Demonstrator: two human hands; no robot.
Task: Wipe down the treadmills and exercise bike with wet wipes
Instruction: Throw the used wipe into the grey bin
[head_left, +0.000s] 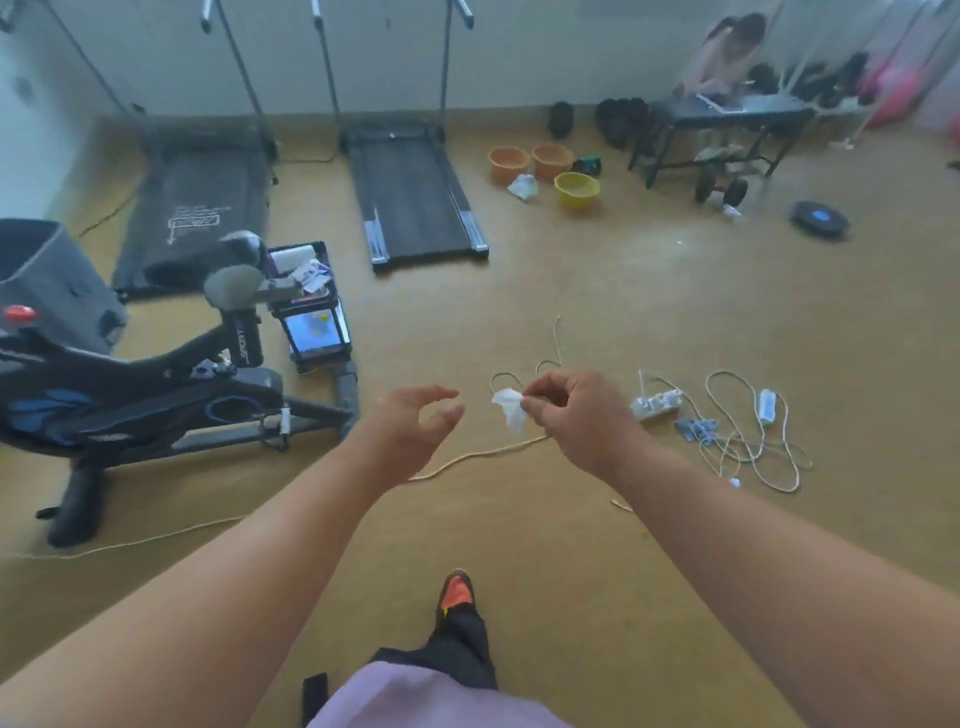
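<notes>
The tan floor (597, 291) takes most of the view. Far beyond the right hand's pinch, against the pale wall, lie two dark grey treadmills: the wider treadmill (197, 218) far to the upper left of the pinch, and the narrow treadmill (415, 202) with silver side rails almost straight beyond it. To the left of the pinch stands the black exercise bike (156, 384) with blue marks and a grey saddle. Just behind its saddle is a small black shelf rack (311, 306) that carries white packets on top.

Far to the upper right of the pinch a dark bench (727, 119) stands near the wall, with a person sitting behind it. Between this bench and the narrow treadmill sit two orange plastic bowls (530, 161) and one yellow plastic bowl (576, 189). A round black disc (819, 218) with a blue centre lies on the floor further to the right.

Near the pinch on its right side, a white power strip (657, 404) and tangled white cables (748, 441) lie on the floor.

The right hand (576, 410) pinches a small crumpled white wet wipe (509, 408) between thumb and fingers, in the air above the floor. The left hand (415, 421) is just beside the wipe, apart from it, fingers loosely curved and holding nothing.
</notes>
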